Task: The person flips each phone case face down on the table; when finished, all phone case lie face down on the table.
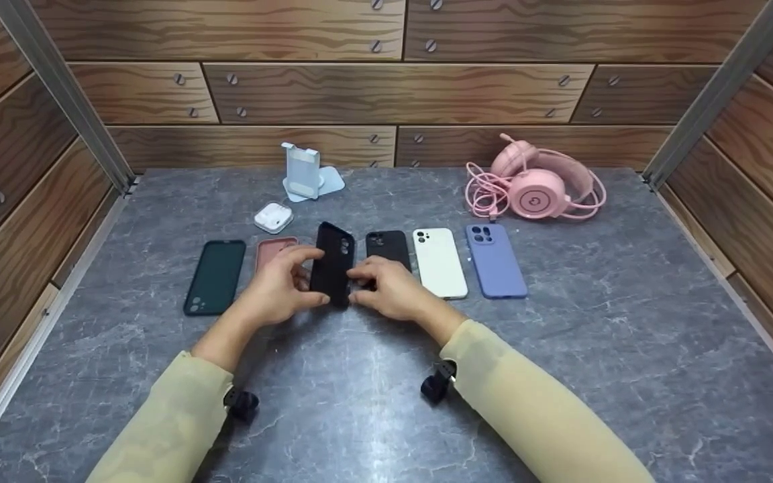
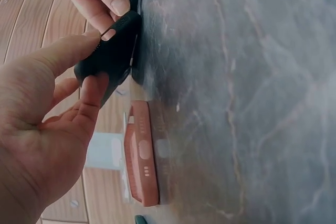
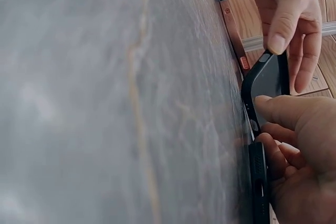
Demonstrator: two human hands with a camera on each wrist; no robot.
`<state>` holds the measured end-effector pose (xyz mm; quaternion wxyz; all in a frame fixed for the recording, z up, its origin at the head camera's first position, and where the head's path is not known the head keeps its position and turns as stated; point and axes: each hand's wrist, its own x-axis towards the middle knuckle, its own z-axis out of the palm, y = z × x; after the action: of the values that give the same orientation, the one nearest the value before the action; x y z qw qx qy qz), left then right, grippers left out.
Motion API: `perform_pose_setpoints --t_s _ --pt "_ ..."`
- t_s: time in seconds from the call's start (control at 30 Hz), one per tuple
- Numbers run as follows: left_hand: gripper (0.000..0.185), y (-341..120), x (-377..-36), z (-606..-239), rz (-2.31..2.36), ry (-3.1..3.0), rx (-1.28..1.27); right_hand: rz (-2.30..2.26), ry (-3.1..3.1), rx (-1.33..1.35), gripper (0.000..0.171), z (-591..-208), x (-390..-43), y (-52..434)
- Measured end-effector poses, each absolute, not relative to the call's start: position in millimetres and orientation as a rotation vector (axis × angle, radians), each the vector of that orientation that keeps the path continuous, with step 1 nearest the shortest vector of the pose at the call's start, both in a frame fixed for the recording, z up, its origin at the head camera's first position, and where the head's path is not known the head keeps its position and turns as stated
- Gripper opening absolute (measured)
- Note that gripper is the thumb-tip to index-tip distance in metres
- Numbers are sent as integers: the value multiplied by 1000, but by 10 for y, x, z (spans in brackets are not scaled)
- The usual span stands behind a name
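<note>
Near the middle of the head view, the left hand (image 1: pixel 278 287) pinches the left edge of a black phone case (image 1: pixel 331 265), its thumb and forefinger spread apart along that side. The right hand (image 1: pixel 393 287) is closed more tightly, pinching the same case's right edge between thumb and fingers. The case is tilted up from the grey marbled tabletop (image 1: pixel 333 416), its camera cutout at its upper right; whether its lower edge touches the surface I cannot tell. Just beside it, partly behind the right hand, lies a second black case (image 1: pixel 388 245); a pink case (image 1: pixel 272 250) is partly covered by the left hand. Farther out, a dark green case (image 1: pixel 215 278) lies at centre left, with a white case (image 1: pixel 440 263) and a violet-blue case (image 1: pixel 498 261) right of centre. Above the row are a small white square case (image 1: pixel 273 217), a pale blue stand (image 1: pixel 303 171) and, at upper right, pink headphones (image 1: pixel 535 194) with their cable bunched alongside.
</note>
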<state>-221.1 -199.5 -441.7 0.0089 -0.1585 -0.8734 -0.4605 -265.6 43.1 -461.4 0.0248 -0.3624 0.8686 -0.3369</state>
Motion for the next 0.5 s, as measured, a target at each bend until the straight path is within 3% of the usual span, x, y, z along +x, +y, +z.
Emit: perform_pose_setpoints --t_s 0.5 --pt "70 -1960 -2198 -4376 -1387 -2725 -512 -1150 2619 -981 33 -4558 -2684 428"
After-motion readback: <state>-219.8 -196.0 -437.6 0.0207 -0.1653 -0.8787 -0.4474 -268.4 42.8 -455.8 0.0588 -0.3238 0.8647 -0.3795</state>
